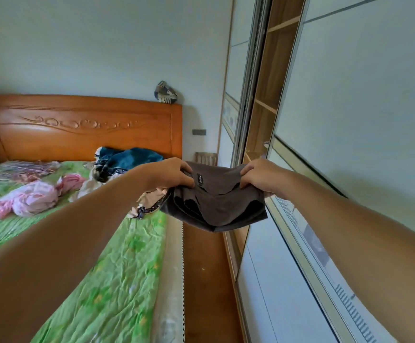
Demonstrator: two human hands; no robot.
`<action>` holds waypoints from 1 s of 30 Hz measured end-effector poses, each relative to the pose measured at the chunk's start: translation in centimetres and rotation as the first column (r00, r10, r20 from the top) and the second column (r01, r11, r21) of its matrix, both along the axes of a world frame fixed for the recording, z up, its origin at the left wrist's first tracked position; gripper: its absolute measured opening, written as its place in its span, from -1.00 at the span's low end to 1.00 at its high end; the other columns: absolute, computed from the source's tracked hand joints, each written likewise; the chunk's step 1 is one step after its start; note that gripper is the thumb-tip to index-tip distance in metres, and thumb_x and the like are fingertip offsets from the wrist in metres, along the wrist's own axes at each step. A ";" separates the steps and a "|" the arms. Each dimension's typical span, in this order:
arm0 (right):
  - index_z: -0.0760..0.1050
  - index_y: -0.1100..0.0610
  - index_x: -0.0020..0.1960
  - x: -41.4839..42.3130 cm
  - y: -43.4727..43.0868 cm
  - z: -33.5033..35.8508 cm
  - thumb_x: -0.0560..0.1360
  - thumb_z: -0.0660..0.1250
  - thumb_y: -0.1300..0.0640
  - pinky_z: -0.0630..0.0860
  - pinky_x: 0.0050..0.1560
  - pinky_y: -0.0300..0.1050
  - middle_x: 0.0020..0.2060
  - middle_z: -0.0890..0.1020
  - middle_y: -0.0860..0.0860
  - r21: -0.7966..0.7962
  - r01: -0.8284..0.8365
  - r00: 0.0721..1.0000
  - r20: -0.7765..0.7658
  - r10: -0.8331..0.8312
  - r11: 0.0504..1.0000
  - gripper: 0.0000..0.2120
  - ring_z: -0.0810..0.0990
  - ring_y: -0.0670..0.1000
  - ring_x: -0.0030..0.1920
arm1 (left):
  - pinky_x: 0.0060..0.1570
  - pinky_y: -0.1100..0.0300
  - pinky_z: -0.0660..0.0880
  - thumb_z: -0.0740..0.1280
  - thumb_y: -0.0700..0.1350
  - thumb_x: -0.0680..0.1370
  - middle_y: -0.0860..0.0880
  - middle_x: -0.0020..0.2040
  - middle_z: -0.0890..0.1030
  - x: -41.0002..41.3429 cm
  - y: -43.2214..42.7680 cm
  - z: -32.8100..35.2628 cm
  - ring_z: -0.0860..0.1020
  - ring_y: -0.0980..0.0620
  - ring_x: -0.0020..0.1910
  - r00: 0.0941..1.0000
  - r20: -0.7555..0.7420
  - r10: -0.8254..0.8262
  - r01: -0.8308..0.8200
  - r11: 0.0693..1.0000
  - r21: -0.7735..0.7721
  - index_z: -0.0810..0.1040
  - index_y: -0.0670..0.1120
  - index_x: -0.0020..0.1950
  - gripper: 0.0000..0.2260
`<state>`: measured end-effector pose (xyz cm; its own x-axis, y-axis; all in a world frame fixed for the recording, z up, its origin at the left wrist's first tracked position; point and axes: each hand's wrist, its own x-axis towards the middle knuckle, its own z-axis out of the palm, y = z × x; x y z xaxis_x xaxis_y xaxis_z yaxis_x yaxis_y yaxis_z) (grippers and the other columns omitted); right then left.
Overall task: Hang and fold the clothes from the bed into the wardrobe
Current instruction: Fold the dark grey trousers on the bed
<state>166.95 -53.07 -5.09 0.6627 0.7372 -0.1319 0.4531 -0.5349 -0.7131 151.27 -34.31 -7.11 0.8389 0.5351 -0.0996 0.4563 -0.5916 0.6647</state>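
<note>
Grey folded garment (214,201) held up, left hand (174,173) and right hand (263,178) fingers curled gripping its top edge

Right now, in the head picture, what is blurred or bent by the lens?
Head view: the wide lens bends the wardrobe door and stretches both forearms; the green sheet is smeared near the camera; the grey garment, gripped by left hand and right hand, is sharpest; light is soft.

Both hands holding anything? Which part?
Yes: a folded dark grey garment, held in the air. Left hand grips its top-left edge, right hand its top-right edge.
</note>
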 end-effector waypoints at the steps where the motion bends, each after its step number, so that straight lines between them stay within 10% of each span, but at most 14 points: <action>1: 0.57 0.33 0.23 1.7 1.7 0.2 0.46 0.40 0.26 0.39 -0.27 -0.05 -0.15 0.54 0.20 -0.002 0.004 1.000 0.003 -0.004 1.000 -0.65 0.47 0.13 -0.20 | 0.17 -0.13 0.56 0.48 -0.10 0.50 -0.10 0.10 0.62 1.7 1.7 0.3 0.62 -0.14 0.10 1.000 0.002 -0.002 0.002 1.000 0.006 0.57 -0.05 0.26 -0.66; 9: 0.65 0.24 0.09 15.4 17.2 5.0 0.45 0.41 0.22 0.57 -0.18 -0.02 0.07 0.66 0.25 0.024 -0.015 0.997 0.082 0.013 1.000 -0.77 0.61 0.12 -0.13 | -0.14 0.12 0.60 0.46 -0.09 0.54 -0.03 0.05 0.57 15.0 17.2 5.3 0.61 -0.05 -0.03 1.000 0.009 -0.014 0.014 1.000 0.012 0.52 0.00 0.26 -0.68; 21: 0.57 0.31 0.26 26.9 27.7 10.0 0.45 0.41 0.26 0.51 0.24 0.30 0.26 0.57 0.31 0.118 0.045 0.989 0.135 -0.061 0.992 -0.62 0.57 0.30 0.25 | 0.04 0.01 0.63 0.49 -0.08 0.50 -0.07 0.07 0.61 28.0 29.4 10.1 0.65 -0.12 0.06 0.995 0.078 -0.057 0.058 0.998 -0.010 0.56 0.00 0.20 -0.70; 30: 0.62 0.25 0.13 37.3 35.0 11.8 0.42 0.41 0.22 0.51 -0.29 -0.10 -0.05 0.66 0.19 0.084 0.197 0.956 0.206 -0.211 0.977 -0.71 0.60 0.15 -0.16 | 0.16 -0.02 0.61 0.48 -0.17 0.51 -0.12 0.11 0.62 41.4 37.6 11.8 0.63 -0.11 0.12 0.973 0.151 -0.176 0.182 0.983 -0.030 0.56 -0.09 0.28 -0.65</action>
<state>204.20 -18.04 6.68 0.8076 0.5856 0.0695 0.4833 -0.5897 -0.6471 192.64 3.27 4.67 0.9278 0.3729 0.0121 0.2410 -0.6237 0.7436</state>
